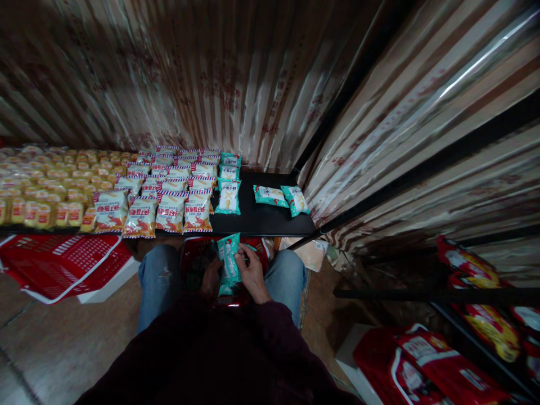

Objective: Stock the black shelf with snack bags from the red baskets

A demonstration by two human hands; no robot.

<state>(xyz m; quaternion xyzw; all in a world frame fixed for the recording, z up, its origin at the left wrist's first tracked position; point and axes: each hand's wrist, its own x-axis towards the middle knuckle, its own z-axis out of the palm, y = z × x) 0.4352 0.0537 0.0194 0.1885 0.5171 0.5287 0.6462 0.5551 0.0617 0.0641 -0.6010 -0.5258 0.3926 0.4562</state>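
Firstly, in the head view, the only one we have, we count one green packet [230, 260] in the hands, held over a red basket [265, 254] between two denim-clad knees; on the shelf we count five more green packs [228, 197], three in a front-to-back file and two lying apart to the right; beside the file we count four striped white-and-orange bags [171, 212] in the front row, with further rows behind too overlapped to number; the small yellow packs [40, 214] at far left are likewise too many and too blurred to count.

We note that the shelf [261, 222] is black and flat, backed by pleated, patterned sheeting [270, 84] and crossed at the right by dark metal bars [346, 211]; the light is dim; a second red basket [84, 256] sits at left above a tiled floor [76, 332]; red-and-yellow bags [485, 315] occupy the right edge.

We find the held packet upright, teal-green with a pale printed panel, its crimped top just below the shelf's front edge; the left hand [211, 278], in shadow, is partly closed around its left side; the right hand [253, 274] has thumb and bent fingers closed on its right edge; the finer print we cannot read.
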